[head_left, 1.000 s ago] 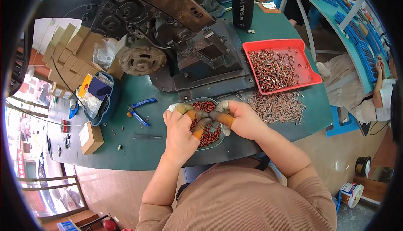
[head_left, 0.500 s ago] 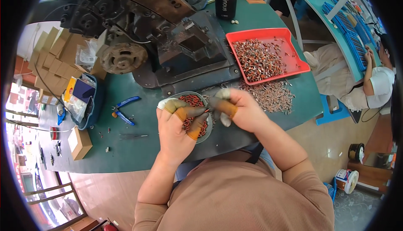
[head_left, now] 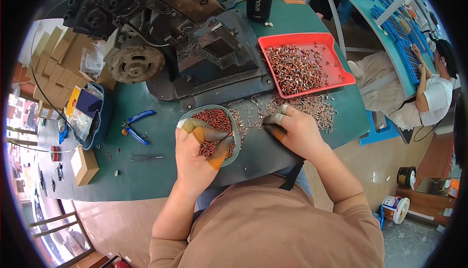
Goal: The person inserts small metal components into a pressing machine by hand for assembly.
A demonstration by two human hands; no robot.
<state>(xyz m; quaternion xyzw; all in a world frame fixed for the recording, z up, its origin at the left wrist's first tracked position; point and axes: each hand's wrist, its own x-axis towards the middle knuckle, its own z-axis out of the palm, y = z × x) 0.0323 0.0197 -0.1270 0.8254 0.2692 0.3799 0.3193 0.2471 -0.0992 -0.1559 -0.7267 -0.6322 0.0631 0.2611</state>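
Note:
My left hand (head_left: 192,146), with stained finger covers, is over a pale green bowl (head_left: 237,151) full of small red-brown cylindrical parts (head_left: 214,118). Its thumb and forefinger are pinched together, and a small reddish part shows at their tips. My right hand (head_left: 298,130) also wears finger covers and rests at the near edge of a loose heap of small silvery pieces (head_left: 319,109). Its fingers are drawn together, pointing left; whatever may be between them is hidden.
Behind the heap lies a red tray (head_left: 336,79) of mixed small parts. A dark press machine (head_left: 214,58) occupies the back, a black tumbler (head_left: 259,0) beyond it. Blue-handled pliers (head_left: 139,126), tweezers (head_left: 146,158) and a small box (head_left: 85,165) lie left. A co-worker (head_left: 436,92) sits right.
My hands were together over the bowl's right rim. The right hand has moved away to the right, to the silvery heap; the left has drawn slightly left, still pinched.

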